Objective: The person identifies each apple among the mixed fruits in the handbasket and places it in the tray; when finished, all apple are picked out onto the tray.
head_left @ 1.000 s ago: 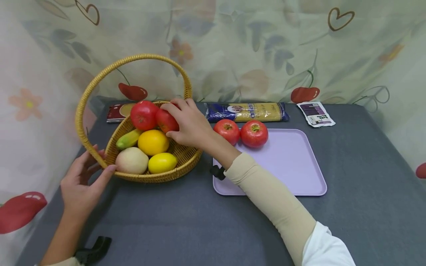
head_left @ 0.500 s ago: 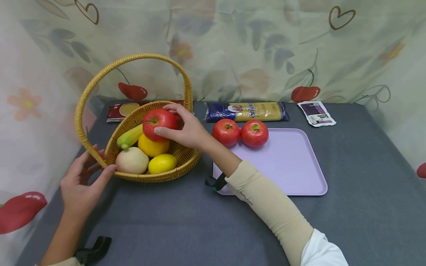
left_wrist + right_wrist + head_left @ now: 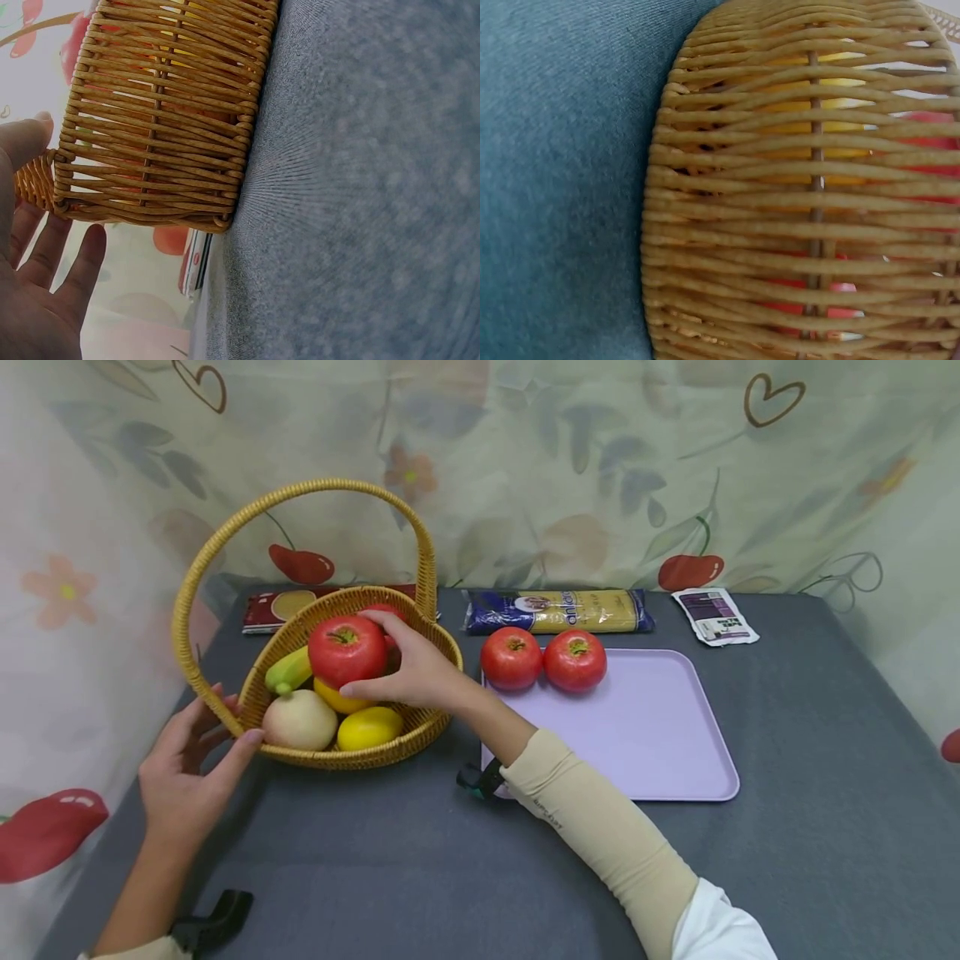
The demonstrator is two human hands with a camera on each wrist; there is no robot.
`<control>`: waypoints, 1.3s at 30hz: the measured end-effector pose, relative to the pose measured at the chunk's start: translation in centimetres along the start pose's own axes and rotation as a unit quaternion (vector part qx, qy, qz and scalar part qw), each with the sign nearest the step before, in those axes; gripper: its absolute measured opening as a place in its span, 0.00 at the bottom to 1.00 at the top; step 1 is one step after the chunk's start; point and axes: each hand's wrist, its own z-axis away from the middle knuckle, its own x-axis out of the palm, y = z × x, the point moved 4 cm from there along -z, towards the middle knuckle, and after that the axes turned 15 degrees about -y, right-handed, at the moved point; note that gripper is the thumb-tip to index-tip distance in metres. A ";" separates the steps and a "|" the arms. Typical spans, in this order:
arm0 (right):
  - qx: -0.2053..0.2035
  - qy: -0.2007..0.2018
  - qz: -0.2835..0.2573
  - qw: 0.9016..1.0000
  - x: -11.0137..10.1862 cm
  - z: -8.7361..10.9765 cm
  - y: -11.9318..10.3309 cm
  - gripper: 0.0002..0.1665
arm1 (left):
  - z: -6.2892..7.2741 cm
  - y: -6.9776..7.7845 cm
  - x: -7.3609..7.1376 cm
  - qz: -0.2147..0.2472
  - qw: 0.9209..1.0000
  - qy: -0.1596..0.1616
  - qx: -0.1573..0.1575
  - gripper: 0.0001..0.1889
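Note:
At the left of the head view stands a wicker basket [image 3: 337,760] with a tall hoop handle. My left hand [image 3: 183,768] holds its left rim by the handle's foot; in the left wrist view the thumb lies at the rim of the basket [image 3: 157,135]. My right hand [image 3: 416,668] grips a red apple [image 3: 345,647], stem side up, over the basket's fruit. Another red apple [image 3: 392,610] shows partly behind that hand. Around them lie a lemon [image 3: 370,728], a pale round fruit [image 3: 300,720], a mostly covered orange-yellow fruit [image 3: 341,695] and a long green-yellow one [image 3: 288,672].
Right of the basket, a lilac tray [image 3: 660,727] bears two red apples [image 3: 574,660] at its back left corner. Behind it lie a pasta packet [image 3: 558,612] and a small white-and-purple pouch [image 3: 716,617]. A dark red packet [image 3: 262,612] lies behind the basket.
My right hand has turned the gripped apple stem side up and shifted it slightly left and down over the orange-yellow fruit. My left hand stays on the basket.

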 end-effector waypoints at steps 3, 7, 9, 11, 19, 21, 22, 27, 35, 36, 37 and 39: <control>-0.004 0.003 0.021 1.000 0.1 0.1 -0.1 0.53 | 0.0 -0.1 0.1 0.001 1.000 -0.001 0.001 0.34; 0.000 0.019 0.051 0.999 0.1 0.3 -0.2 0.55 | 0.1 -0.2 0.1 0.014 1.000 0.001 0.008 0.34; 0.003 0.025 0.057 0.998 0.1 0.4 -0.3 0.54 | 0.1 -0.2 0.2 0.016 1.000 0.002 0.010 0.34; 0.002 0.033 0.058 0.998 0.1 0.5 -0.3 0.53 | 0.1 -0.3 0.2 0.017 1.000 0.001 0.009 0.34; -0.016 0.054 0.040 0.998 -0.2 0.8 -0.6 0.52 | -0.1 -0.1 0.2 0.009 1.000 0.002 0.003 0.34; -0.021 0.057 0.029 0.998 -0.5 1.1 -0.6 0.51 | -0.1 0.0 0.2 0.010 1.000 0.000 0.003 0.34; -0.023 0.061 0.026 0.998 -0.7 1.3 -0.7 0.51 | -0.1 0.0 0.2 0.011 1.000 -0.001 0.003 0.34; -0.045 0.079 0.000 0.996 -1.5 2.4 -0.9 0.50 | -0.1 0.0 0.2 0.018 1.000 0.000 0.013 0.34; -0.051 0.107 -0.021 0.993 -3.0 5.1 -1.4 0.48 | 0.0 -0.1 0.0 0.012 1.000 0.004 0.011 0.33; -0.049 0.110 -0.023 0.992 -3.1 5.5 -1.4 0.48 | 0.0 -0.1 0.0 0.011 1.000 0.003 0.011 0.33; -0.047 0.111 -0.025 0.992 -3.2 5.8 -1.3 0.48 | 0.0 -0.1 0.0 0.011 1.000 0.002 0.011 0.33; -0.050 0.113 -0.028 0.992 -3.3 6.4 -1.3 0.48 | 0.0 -0.1 0.0 0.011 1.000 0.002 0.012 0.33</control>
